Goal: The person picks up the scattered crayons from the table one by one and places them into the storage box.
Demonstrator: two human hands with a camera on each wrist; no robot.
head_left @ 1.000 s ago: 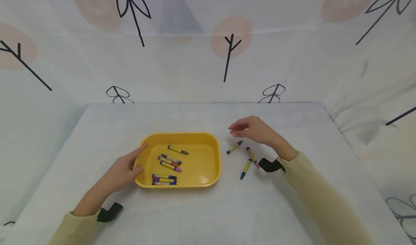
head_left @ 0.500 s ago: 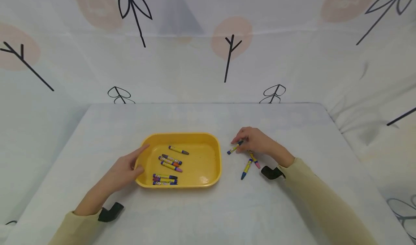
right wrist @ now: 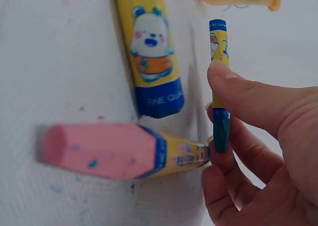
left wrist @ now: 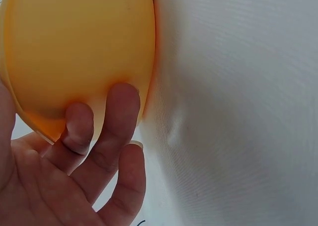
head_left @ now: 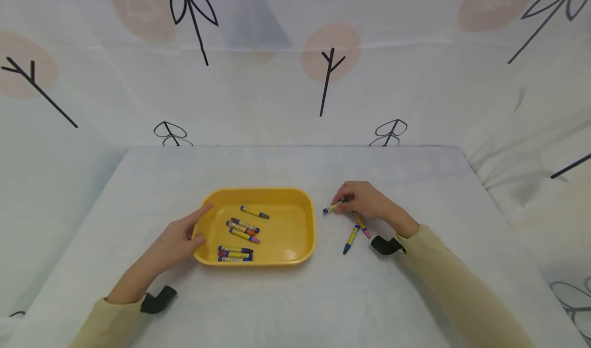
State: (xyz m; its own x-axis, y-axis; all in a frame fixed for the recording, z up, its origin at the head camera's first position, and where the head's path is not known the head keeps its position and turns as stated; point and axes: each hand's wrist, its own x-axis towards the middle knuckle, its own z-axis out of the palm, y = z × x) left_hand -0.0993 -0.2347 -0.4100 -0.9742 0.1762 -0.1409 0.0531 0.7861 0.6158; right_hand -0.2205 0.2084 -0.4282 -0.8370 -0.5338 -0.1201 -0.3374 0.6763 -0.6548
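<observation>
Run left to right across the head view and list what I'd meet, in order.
Left sleeve → left hand → yellow tray → crayon pinched by the right hand → loose blue-tipped crayon → right sleeve.

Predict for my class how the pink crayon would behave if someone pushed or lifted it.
The pink crayon would probably roll or swivel if nudged, being slim and long. It looks light, being small beside the right hand. Its blunt, speckled tip suggests soft material that might smear.
</observation>
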